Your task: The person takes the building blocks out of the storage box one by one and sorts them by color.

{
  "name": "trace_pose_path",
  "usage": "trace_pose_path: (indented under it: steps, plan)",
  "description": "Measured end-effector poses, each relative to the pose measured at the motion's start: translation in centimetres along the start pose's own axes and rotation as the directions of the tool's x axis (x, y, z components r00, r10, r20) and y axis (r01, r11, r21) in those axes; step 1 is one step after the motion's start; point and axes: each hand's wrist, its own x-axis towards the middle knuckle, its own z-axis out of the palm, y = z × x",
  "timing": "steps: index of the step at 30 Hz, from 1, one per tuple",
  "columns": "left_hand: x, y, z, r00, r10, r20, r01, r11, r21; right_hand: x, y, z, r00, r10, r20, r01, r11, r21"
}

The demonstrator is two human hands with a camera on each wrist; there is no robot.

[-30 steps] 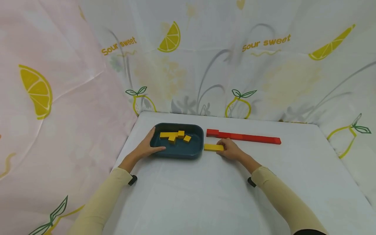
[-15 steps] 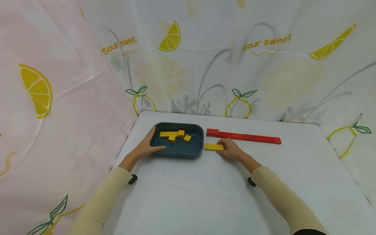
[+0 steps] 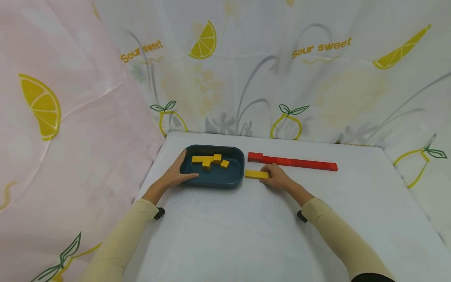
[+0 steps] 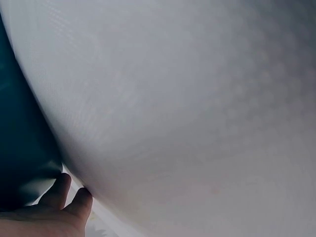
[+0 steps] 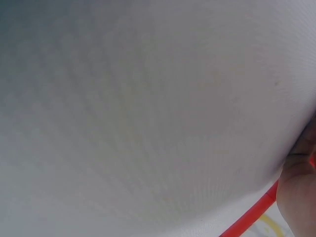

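A dark teal tray (image 3: 230, 172) stands on the white-covered table, with several yellow blocks (image 3: 202, 159) inside it. My left hand (image 3: 172, 174) holds its left end, thumb reaching over the rim and fingers along the outer wall. In the left wrist view, fingertips (image 4: 61, 185) lie against the tray (image 4: 22, 123). To the right of the tray, my right hand (image 3: 277, 177) pinches the right end of a long yellow block (image 3: 253, 174), whose left end lies close to the tray's wall. In the right wrist view, only part of the hand (image 5: 298, 190) shows; the yellow block is hidden.
Behind my right hand, red blocks (image 3: 299, 162) lie end to end in a long row, slanting toward the right. A white cloth (image 3: 225, 235) covers the table. Lemon-printed curtains (image 3: 239, 78) enclose its back and sides.
Both hands, the tray and the blocks keep their places. The head view has tilted down slightly, so everything sits a little higher in it.
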Motion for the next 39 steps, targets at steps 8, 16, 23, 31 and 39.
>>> trace_pose_path:
  steps: [8, 16, 23, 31, 39]
  plan:
    - [-0.1, 0.1, -0.4, 1.0, 0.003, -0.01, -0.003, 1.0, -0.004, 0.3, -0.3, -0.1, 1.0, -0.014, -0.016, 0.014, 1.0, -0.017]
    - [-0.2, 0.1, -0.7, 1.0, -0.008, -0.017, 0.008, 1.0, 0.006, 0.3, -0.8, -0.3, 1.0, -0.009, -0.004, 0.009, 1.0, -0.014]
    - [-0.4, 0.1, -0.9, 1.0, -0.009, -0.022, 0.009, 1.0, -0.002, 0.6, -1.0, -0.3, 1.0, -0.014, -0.006, 0.014, 1.0, -0.015]
    - [-0.2, -0.2, 0.1, 1.0, 0.0, -0.011, 0.0, 1.0, -0.003, -0.6, -1.3, -1.4, 0.999, -0.015, -0.041, 0.016, 1.0, 0.017]
    - [-0.3, -0.1, 0.3, 1.0, 0.003, -0.02, -0.003, 1.0, -0.005, 0.5, -8.8, -1.5, 0.859, -0.43, -0.279, 0.439, 0.898, -0.033]
